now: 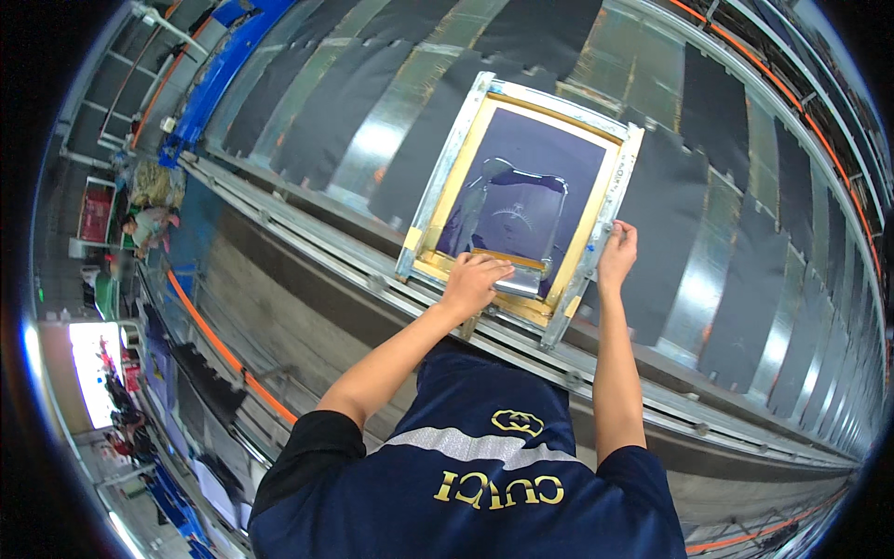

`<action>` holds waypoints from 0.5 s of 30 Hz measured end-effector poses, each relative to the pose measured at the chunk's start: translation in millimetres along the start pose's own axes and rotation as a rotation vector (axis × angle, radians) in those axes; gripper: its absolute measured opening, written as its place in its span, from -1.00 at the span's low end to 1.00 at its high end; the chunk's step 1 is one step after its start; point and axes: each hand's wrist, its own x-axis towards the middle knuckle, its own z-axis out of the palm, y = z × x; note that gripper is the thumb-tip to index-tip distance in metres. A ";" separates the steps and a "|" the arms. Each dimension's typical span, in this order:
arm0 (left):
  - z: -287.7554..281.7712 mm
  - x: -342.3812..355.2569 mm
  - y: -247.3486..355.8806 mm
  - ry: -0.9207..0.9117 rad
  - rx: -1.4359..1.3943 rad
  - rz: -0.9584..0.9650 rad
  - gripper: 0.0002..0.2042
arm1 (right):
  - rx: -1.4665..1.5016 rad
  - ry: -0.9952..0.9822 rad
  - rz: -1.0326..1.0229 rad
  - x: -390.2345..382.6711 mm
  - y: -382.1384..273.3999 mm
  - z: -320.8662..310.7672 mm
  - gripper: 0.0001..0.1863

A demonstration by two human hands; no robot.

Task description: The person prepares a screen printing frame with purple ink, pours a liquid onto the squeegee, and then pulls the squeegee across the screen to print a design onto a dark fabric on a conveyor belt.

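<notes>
A screen-printing frame (445,168) with metal sides and a yellow inner border lies tilted over a dark fabric piece on the long table. Its mesh (540,140) looks dark purple, with a wet, glossy patch of ink (512,210) across the middle. At the frame's near end, my left hand (473,282) is closed on a squeegee (521,279) that rests on the mesh. My right hand (616,256) grips the frame's right side rail near its lower corner, fingers bent around the edge.
Black fabric pieces (656,233) lie in rows along the shiny table (698,289). A metal rail (279,228) runs along its near edge, between my body and the frame. An orange hose (219,345) and a blue beam (209,88) are at the left. People (149,228) stand farther off.
</notes>
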 end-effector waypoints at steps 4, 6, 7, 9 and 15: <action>-52.3 -28.2 -115.8 -0.034 -0.006 -0.031 -0.43 | -0.006 -0.024 0.042 -53.8 -54.3 107.6 -0.75; -72.3 -33.8 -149.2 -0.087 -0.027 -0.096 -0.44 | -0.039 -0.024 0.050 -65.6 -68.0 138.9 -0.73; -80.6 -36.8 -160.0 -0.110 -0.034 -0.120 -0.44 | -0.054 -0.015 0.046 -71.5 -66.1 151.7 -0.73; -91.9 -50.5 -178.0 -0.119 0.006 -0.098 -0.44 | -0.052 -0.003 0.057 -70.9 -71.9 172.7 -0.73; -83.0 -80.4 -211.4 -0.066 0.057 0.096 -0.56 | -0.116 -0.007 0.150 -71.3 -68.3 193.6 -0.73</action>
